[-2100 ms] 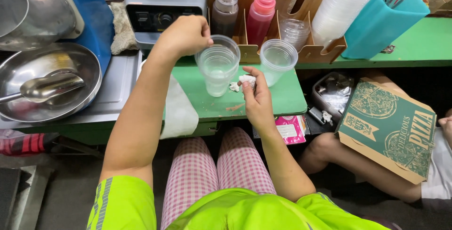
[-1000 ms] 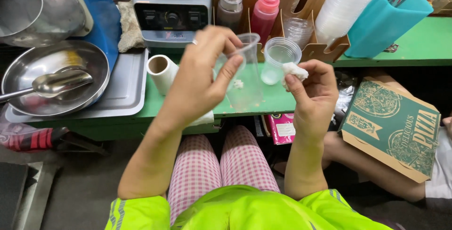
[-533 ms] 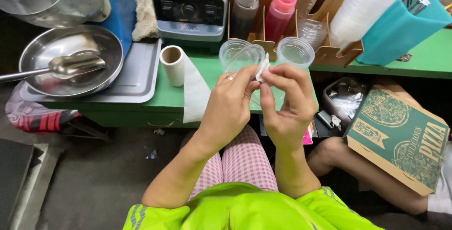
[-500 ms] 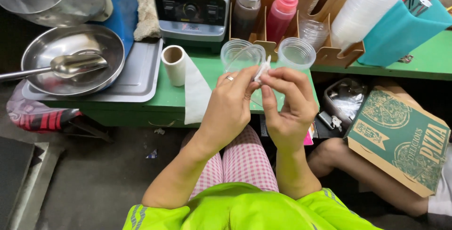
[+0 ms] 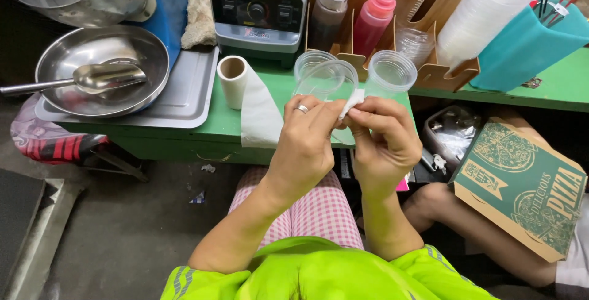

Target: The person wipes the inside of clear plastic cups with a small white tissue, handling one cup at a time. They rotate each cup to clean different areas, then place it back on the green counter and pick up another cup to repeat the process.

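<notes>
My left hand (image 5: 307, 143), with a ring on one finger, grips a clear plastic cup (image 5: 325, 80) tilted toward me above the green counter (image 5: 276, 125). My right hand (image 5: 383, 140) pinches a small wad of white tissue (image 5: 352, 100) against the cup's rim. A second clear plastic cup (image 5: 392, 73) stands upright on the counter just right of my hands. Another clear cup (image 5: 310, 64) shows partly behind the held one.
A tissue roll (image 5: 236, 82) trails paper over the counter edge. Behind stand a blender base (image 5: 259, 8), sauce bottles (image 5: 368, 21) in a cardboard holder, stacked cups (image 5: 485, 18) and a teal box (image 5: 521, 45). A steel bowl with scoop (image 5: 101, 70) sits left. A person's leg (image 5: 466, 226) and pizza box (image 5: 521, 183) are lower right.
My left hand picked a clear cup off the counter and brought it toward me. My right hand brought the tissue wad to the cup's rim. The view shifted slightly.
</notes>
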